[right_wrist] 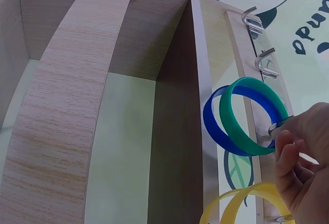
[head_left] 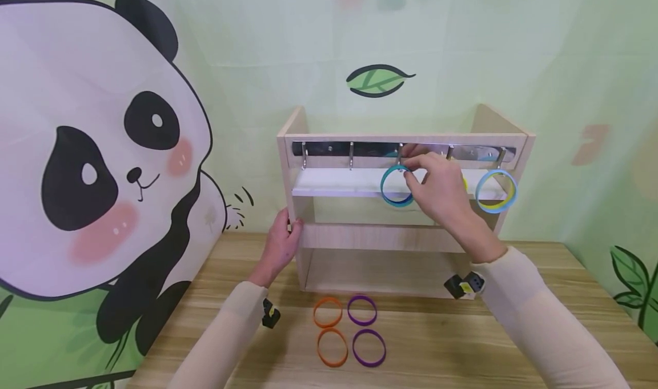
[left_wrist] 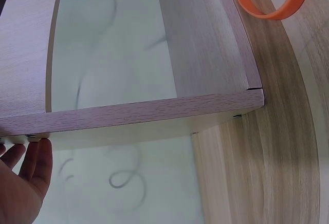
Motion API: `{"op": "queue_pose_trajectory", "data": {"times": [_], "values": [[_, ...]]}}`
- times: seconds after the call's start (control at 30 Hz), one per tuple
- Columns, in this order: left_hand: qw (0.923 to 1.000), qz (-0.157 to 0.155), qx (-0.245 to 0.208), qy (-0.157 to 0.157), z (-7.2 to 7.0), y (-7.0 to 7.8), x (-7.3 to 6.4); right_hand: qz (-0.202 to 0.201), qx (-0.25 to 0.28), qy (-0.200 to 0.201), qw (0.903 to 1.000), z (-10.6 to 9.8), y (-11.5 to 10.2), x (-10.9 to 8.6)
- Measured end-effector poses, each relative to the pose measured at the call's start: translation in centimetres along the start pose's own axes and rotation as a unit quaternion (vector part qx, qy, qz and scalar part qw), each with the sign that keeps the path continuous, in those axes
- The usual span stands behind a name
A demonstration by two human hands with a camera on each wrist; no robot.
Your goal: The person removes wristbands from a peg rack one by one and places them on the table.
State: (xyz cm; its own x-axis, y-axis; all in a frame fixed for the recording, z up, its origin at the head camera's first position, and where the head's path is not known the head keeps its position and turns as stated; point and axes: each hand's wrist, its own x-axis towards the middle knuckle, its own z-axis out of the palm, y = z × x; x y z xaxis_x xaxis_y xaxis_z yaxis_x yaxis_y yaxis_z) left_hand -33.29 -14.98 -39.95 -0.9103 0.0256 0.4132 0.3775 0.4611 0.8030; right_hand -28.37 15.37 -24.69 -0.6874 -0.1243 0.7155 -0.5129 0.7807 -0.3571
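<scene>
My right hand (head_left: 439, 186) is at the middle hook of the wooden shelf's metal rail, thumb and index finger pinching the edge of a green wristband (right_wrist: 226, 113). Beside it, a blue wristband (right_wrist: 211, 126) hangs on that hook. Low on the shelf's left side, my left hand (head_left: 283, 240) holds the side panel (left_wrist: 128, 112), with its fingertips on the outer face and the thumb by the front edge. Yellow wristbands (right_wrist: 252, 190) hang on the neighbouring hook, partly hidden by my right hand in the head view.
Light blue and yellow wristbands (head_left: 478, 197) hang together at the far right hook. The two left hooks (head_left: 352, 156) are bare. On the wooden table (head_left: 421, 343), in front of the shelf (head_left: 360, 237), lie two orange wristbands (head_left: 320, 357) and two purple wristbands (head_left: 354, 352).
</scene>
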Motion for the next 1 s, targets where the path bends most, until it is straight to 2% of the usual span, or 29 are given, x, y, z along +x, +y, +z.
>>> {"op": "queue_pose_trajectory", "data": {"times": [0.33, 0.73, 1.0], "values": [[1.0, -0.005, 0.0, -0.004, -0.06, 0.11, -0.08, -0.01, 0.024, 0.02, 0.9995, -0.16, -0.02, -0.16], [1.0, 0.003, 0.0, -0.007, -0.09, -0.14, 0.1, -0.033, 0.034, 0.023, 0.9986, -0.47, -0.44, -0.48], [0.9999, 0.006, 0.001, -0.009, -0.12, 0.11, 0.02, -0.029, 0.027, 0.015, 0.9991, -0.65, -0.57, -0.89]]}}
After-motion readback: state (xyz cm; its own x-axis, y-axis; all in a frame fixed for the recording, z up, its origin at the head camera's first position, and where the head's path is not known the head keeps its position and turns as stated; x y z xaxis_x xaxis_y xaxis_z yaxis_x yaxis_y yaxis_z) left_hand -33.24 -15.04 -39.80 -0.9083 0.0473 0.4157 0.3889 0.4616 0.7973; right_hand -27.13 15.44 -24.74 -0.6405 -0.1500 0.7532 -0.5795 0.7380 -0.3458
